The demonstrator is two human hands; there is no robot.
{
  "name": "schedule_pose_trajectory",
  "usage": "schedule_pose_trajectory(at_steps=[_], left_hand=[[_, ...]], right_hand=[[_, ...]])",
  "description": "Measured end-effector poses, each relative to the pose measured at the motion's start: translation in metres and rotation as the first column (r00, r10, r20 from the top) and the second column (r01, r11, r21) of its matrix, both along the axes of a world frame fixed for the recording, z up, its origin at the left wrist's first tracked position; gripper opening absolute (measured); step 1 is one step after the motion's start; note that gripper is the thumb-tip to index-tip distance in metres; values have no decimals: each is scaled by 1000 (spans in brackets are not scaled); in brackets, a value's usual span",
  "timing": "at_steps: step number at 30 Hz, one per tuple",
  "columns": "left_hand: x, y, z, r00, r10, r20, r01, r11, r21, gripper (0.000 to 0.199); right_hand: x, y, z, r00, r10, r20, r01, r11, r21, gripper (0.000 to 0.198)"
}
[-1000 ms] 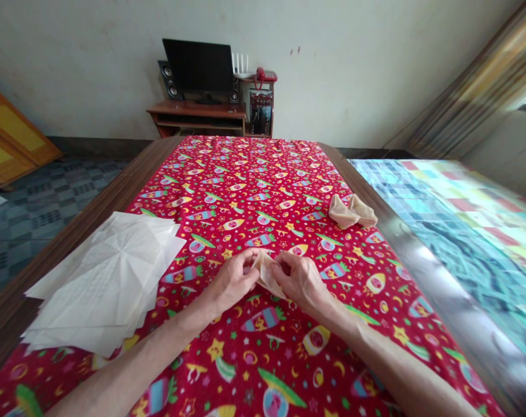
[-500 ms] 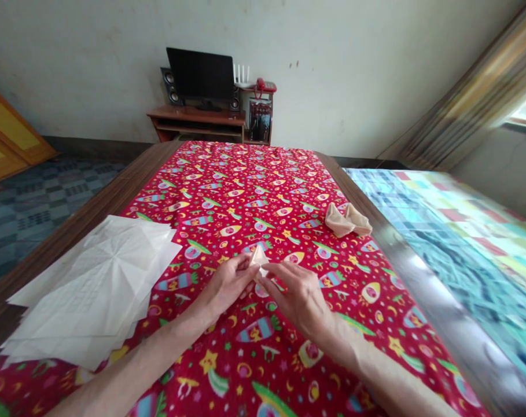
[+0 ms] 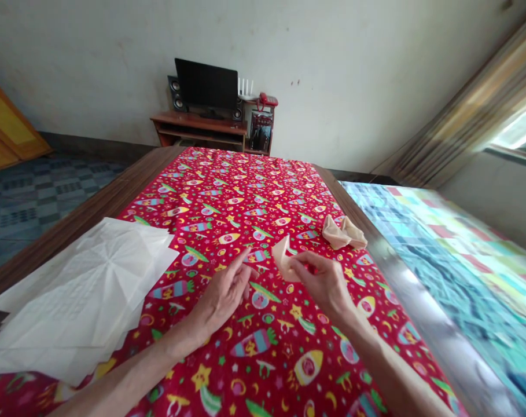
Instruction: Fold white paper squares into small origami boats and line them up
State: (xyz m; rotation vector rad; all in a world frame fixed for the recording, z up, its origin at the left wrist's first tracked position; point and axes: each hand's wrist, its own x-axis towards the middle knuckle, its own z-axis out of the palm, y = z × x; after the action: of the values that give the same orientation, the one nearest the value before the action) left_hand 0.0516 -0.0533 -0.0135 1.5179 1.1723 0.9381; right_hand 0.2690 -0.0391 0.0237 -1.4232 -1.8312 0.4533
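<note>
While the right hand (image 3: 321, 278) holds the folded paper piece (image 3: 282, 259) pinched between thumb and fingers, the left hand (image 3: 223, 289) is apart from it, fingers loosely parted, nothing visible in the grasp.

Location of piece: over the red printed cloth (image 3: 228, 200), just off the right fingertips; contact with cloth cannot be told.

Step in hand, as judged: one-handed handling of a shaped piece, folding apparently well advanced.

Next move, as judged: calls for a light pinch, sparing the creases.

Two folded paper pieces (image 3: 334, 235): right, seemingly touching each other, near the edge of the bench (image 3: 117, 194); bed (image 3: 401, 231) beyond.

Creased paper stack (image 3: 93, 278): left, reaching past the cloth onto wood.

Open room: cloth ahead of both hands, to the far edge; narrower gap between held piece and pair.
</note>
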Motion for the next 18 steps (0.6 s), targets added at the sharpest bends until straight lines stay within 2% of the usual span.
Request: schedule_pose_trajectory(at_steps=[2, 5, 7, 11, 14, 18], left_hand=[[-1, 3, -7, 1000, 13, 1, -13, 999, 35, 55], [-2, 5, -12, 998, -4, -55, 7, 999, 54, 46], [-2, 6, -11, 996, -20, -86, 24, 998, 51, 42], [-1, 6, -3, 993, -9, -115, 13, 1000, 27, 39], [0, 6, -2, 993, -10, -121, 17, 998, 55, 38], [0, 7, -6, 992, -22, -128, 34, 995, 94, 36]], right_hand=[[28, 23, 12, 990, -138, 36, 136, 990, 45, 22], [79, 60, 32, 924, -344, 169, 325, 937, 127, 26], [109, 81, 42, 884, -393, 254, 375, 920, 115, 28], [141, 104, 46, 841, -344, 418, 366, 930, 28, 28], [142, 110, 43, 813, -271, 515, 328, 945, -20, 28], [138, 112, 40, 790, -271, 550, 337, 941, -21, 29]])
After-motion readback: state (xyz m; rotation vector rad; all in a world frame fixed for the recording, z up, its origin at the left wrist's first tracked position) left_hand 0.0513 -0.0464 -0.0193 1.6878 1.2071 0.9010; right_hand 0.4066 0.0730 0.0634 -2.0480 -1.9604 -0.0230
